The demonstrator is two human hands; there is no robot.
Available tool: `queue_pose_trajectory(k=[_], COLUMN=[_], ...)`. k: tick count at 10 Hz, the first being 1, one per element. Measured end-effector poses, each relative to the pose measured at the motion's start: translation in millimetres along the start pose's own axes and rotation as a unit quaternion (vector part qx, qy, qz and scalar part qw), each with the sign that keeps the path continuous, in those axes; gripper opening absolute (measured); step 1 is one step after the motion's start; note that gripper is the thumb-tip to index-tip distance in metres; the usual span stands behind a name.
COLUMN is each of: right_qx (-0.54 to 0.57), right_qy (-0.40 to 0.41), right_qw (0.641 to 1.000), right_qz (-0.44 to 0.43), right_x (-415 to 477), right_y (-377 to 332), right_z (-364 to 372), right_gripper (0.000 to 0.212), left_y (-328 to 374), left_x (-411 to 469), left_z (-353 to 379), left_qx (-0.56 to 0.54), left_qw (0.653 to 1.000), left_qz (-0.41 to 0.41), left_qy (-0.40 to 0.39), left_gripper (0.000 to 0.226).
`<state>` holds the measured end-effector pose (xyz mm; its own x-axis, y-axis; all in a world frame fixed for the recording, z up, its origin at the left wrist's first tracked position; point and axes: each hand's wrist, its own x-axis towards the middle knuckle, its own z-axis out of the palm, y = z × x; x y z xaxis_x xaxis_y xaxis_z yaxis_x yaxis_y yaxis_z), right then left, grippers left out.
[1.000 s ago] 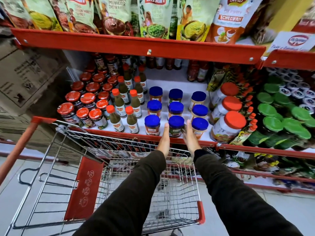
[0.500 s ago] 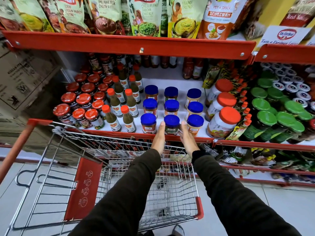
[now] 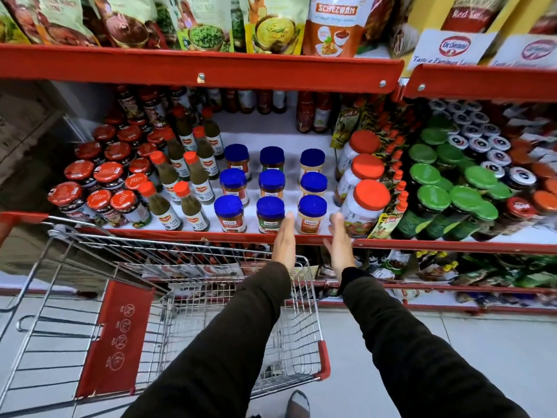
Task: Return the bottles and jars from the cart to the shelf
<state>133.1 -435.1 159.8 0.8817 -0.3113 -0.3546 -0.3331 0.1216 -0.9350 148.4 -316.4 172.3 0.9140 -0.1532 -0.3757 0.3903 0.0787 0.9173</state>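
Blue-lidded jars stand in three rows on the white shelf. The front right jar sits between my two flat hands. My left hand is at its left side, fingers straight, its fingertips by the middle front jar. My right hand is to its right with a small gap, fingers apart. Neither hand holds anything. The wire cart with red trim stands below the shelf edge, its basket showing no bottles or jars.
Green sauce bottles with orange caps and red-lidded jars fill the shelf's left. Large white jars with orange lids stand just right of my right hand, green-lidded jars beyond. Pouches hang on the upper shelf.
Both hands moved right from the middle front jar to either side of the front right jar. The view shifted slightly.
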Motion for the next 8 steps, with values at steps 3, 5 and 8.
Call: queue_pose_trajectory(k=[3,5,8], right_qx=[0.016,0.007,-0.006], right_qy=[-0.102,-0.126,-0.113], right_qw=[0.994,0.991,0.993], right_qz=[0.031,0.038,0.023], right_x=[6.3,7.2,-1.2], right_y=[-8.4,-13.5,-15.5], right_z=[-15.5,-24.5,-39.1], right_gripper=[0.068,0.068,0.074], left_y=[-4.4,-7.4,-11.0], left_x=[16.1,15.4,10.3], left_z=[18.7,20.2,12.5], left_qx=[0.009,0.012,0.100], left_qw=[1.000,1.000,0.993], left_qz=[0.023,0.010,0.061], left_qy=[-0.008,-0.019,0.010], left_gripper=[0.062,0.072,0.066])
